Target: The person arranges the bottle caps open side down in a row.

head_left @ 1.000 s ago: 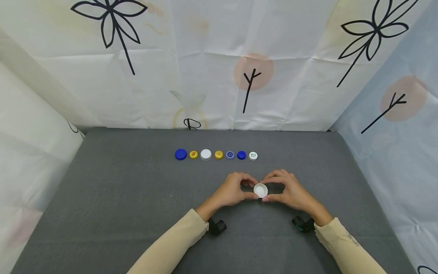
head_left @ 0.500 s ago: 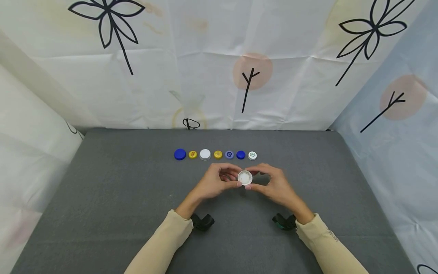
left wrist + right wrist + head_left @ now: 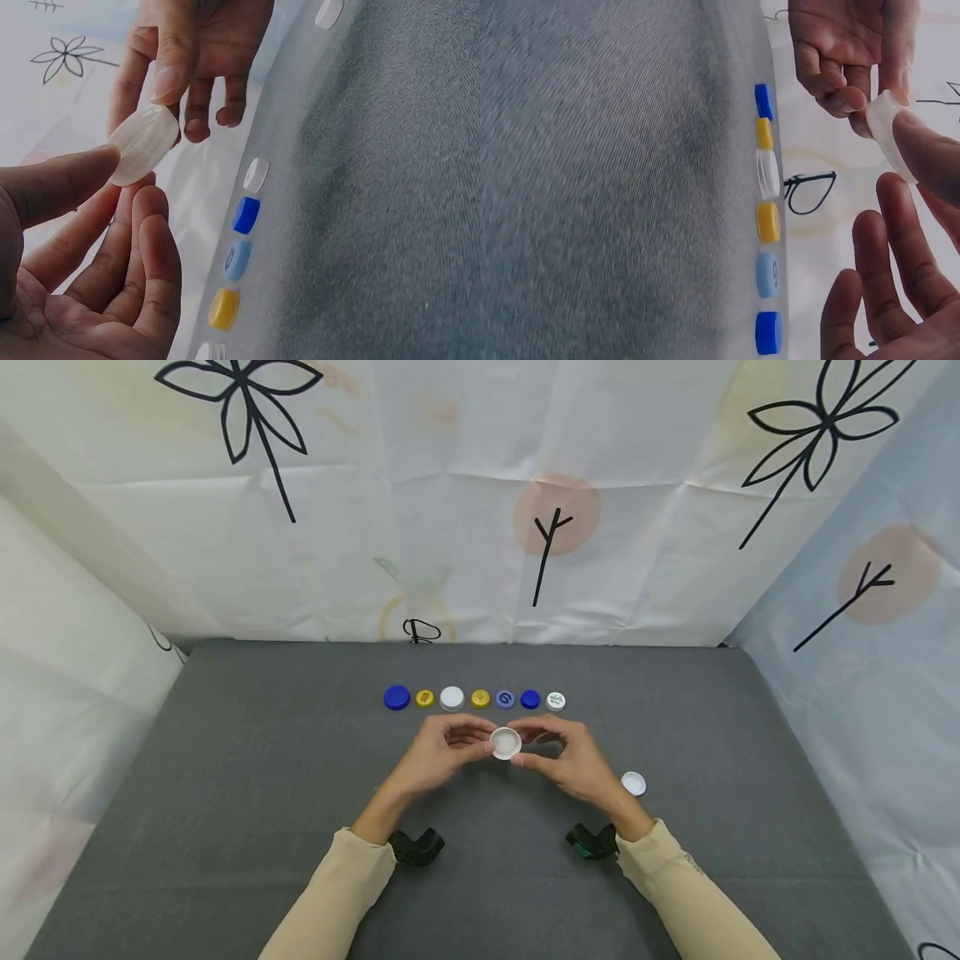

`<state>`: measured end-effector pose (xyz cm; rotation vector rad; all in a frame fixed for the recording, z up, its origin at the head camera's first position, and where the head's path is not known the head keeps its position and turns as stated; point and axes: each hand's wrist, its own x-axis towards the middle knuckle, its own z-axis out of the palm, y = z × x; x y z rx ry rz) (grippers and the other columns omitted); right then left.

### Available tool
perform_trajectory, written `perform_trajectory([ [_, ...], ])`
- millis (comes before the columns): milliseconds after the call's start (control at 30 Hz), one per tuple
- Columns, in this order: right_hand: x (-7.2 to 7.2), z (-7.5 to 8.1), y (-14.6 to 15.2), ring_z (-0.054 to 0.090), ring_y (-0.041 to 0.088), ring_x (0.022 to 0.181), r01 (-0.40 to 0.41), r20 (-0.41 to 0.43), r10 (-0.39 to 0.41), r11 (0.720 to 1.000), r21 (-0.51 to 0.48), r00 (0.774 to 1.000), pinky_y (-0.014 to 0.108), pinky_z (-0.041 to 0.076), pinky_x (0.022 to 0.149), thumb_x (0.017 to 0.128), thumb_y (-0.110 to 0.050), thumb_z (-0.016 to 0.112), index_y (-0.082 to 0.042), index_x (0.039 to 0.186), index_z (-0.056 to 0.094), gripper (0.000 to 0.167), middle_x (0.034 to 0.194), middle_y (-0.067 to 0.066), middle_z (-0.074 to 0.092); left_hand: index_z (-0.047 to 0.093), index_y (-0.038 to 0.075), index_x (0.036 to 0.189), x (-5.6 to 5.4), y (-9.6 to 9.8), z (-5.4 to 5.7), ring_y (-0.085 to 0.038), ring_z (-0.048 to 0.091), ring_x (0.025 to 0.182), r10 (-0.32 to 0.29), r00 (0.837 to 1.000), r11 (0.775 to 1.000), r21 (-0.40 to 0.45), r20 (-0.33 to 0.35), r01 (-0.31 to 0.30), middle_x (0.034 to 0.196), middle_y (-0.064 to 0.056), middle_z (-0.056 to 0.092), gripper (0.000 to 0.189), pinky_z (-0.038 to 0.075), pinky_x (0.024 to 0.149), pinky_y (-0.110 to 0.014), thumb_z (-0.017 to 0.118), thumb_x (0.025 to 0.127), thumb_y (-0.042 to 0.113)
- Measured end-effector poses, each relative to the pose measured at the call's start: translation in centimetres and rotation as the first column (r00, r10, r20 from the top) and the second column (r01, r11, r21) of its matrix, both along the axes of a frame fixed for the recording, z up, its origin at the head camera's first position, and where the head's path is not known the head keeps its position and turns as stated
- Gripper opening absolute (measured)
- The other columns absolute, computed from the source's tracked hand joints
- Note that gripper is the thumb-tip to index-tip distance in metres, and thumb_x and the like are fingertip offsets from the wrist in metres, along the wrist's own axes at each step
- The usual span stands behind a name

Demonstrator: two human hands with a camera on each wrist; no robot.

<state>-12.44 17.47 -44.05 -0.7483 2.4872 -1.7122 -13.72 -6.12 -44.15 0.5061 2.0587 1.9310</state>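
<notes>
A white cap [image 3: 506, 743], hollow side showing in the head view, is held up between both hands. My left hand [image 3: 442, 750] pinches its left edge between thumb and fingers. On the opposite edge, my right hand [image 3: 567, 762] pinches it too. Fine ridges run along the side of the cap [image 3: 144, 147] in the left wrist view. The right wrist view shows the same cap [image 3: 887, 129] nearly edge-on, with the right thumb on it. Another white cap [image 3: 633, 783] lies on the grey table just beside the right wrist.
Beyond the hands a row of caps crosses the table [image 3: 262, 793]: large blue [image 3: 397, 697], yellow [image 3: 425, 698], white [image 3: 452, 698], yellow [image 3: 480, 698], light blue [image 3: 505, 699], blue [image 3: 530, 699] and printed white [image 3: 555, 701]. Patterned cloth [image 3: 645, 560] hangs behind and at the sides.
Both hands have moved left and slightly toward the row, carrying the cap between them. The loose white cap at the right, earlier covered by the right hand and arm, now shows.
</notes>
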Motion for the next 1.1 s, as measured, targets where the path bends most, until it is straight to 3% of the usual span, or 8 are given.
perform_trajectory([
  [133,-0.2,0.0,-0.2,0.067,0.027,0.099,-0.031,0.063,0.033,0.999,-0.036,0.997,0.053,0.053,0.086,0.092,-0.002,0.074,-0.003,0.122,0.071,0.031,0.112,0.009,0.073,0.072,-0.006,0.112,0.0,-0.4,0.0,-0.031,0.069,0.093,0.015,1.0,1.0,-0.001,0.009,-0.015,0.105,-0.016,0.073,0.02,0.054,0.076,-0.027,0.073,0.094,0.004],
  [367,-0.4,0.2,-1.0,0.066,0.024,0.095,0.021,0.126,-0.015,0.999,-0.042,0.992,0.042,0.053,0.082,0.095,-0.006,0.071,-0.001,0.115,0.073,0.02,0.105,0.01,0.073,0.073,-0.004,0.111,-0.1,-0.6,-0.1,-0.033,0.069,0.095,0.059,0.998,0.998,-0.01,0.015,-0.059,0.105,-0.013,0.074,0.018,0.055,0.08,-0.035,0.071,0.096,0.007],
  [500,-0.4,0.0,-1.5,0.065,0.02,0.093,0.047,0.067,-0.043,0.997,-0.055,0.997,0.04,0.054,0.082,0.095,-0.003,0.071,0.0,0.113,0.073,0.019,0.101,0.009,0.071,0.073,-0.004,0.11,-0.2,-0.5,-0.1,-0.039,0.069,0.096,0.1,0.993,0.994,-0.045,0.056,-0.098,0.101,-0.014,0.074,0.02,0.057,0.079,-0.033,0.069,0.098,0.012],
  [633,-0.5,-0.2,-1.7,0.065,0.021,0.094,0.058,-0.034,-0.061,0.996,-0.069,0.998,0.042,0.053,0.082,0.093,-0.001,0.072,-0.003,0.111,0.074,0.018,0.101,0.008,0.071,0.072,-0.005,0.113,-0.3,-0.5,-0.1,-0.044,0.068,0.099,0.094,0.988,0.995,-0.056,0.121,-0.088,0.102,-0.017,0.074,0.025,0.058,0.082,-0.036,0.068,0.1,0.015],
  [833,-0.7,-0.2,-1.6,0.064,0.028,0.098,0.035,-0.085,-0.04,0.998,-0.06,0.996,0.046,0.053,0.082,0.091,0.0,0.075,-0.005,0.11,0.076,0.02,0.107,0.007,0.07,0.071,-0.003,0.119,-0.3,-0.6,0.0,-0.03,0.07,0.102,0.054,0.987,0.997,-0.057,0.154,-0.046,0.112,-0.013,0.073,0.03,0.056,0.088,-0.039,0.074,0.095,0.016],
  [933,-0.7,0.1,-1.3,0.064,0.03,0.1,0.01,-0.044,-0.011,1.0,-0.018,0.999,0.047,0.054,0.083,0.091,-0.002,0.075,-0.005,0.116,0.075,0.025,0.11,0.007,0.069,0.07,-0.003,0.12,-0.3,-0.5,0.0,-0.023,0.071,0.1,0.032,0.994,0.999,-0.035,0.104,-0.028,0.113,-0.013,0.072,0.033,0.057,0.086,-0.034,0.077,0.092,0.012],
  [1033,-0.7,0.5,-0.6,0.064,0.03,0.101,-0.013,0.022,0.012,0.999,0.038,1.0,0.051,0.053,0.085,0.089,-0.006,0.078,-0.007,0.123,0.072,0.034,0.112,0.005,0.068,0.07,-0.004,0.119,-0.4,0.0,-0.2,-0.023,0.07,0.099,-0.001,1.0,1.0,-0.012,-0.011,0.001,0.114,-0.016,0.071,0.033,0.057,0.087,-0.036,0.079,0.089,0.005],
  [1100,-0.7,0.6,0.0,0.064,0.028,0.102,-0.02,0.055,0.016,0.997,0.073,0.998,0.052,0.052,0.087,0.088,-0.009,0.08,-0.009,0.125,0.071,0.038,0.115,0.004,0.069,0.07,-0.004,0.118,-0.6,0.6,-0.3,-0.024,0.07,0.099,-0.013,0.995,1.0,-0.03,-0.1,0.01,0.113,-0.015,0.071,0.033,0.056,0.089,-0.038,0.08,0.087,0.004],
])
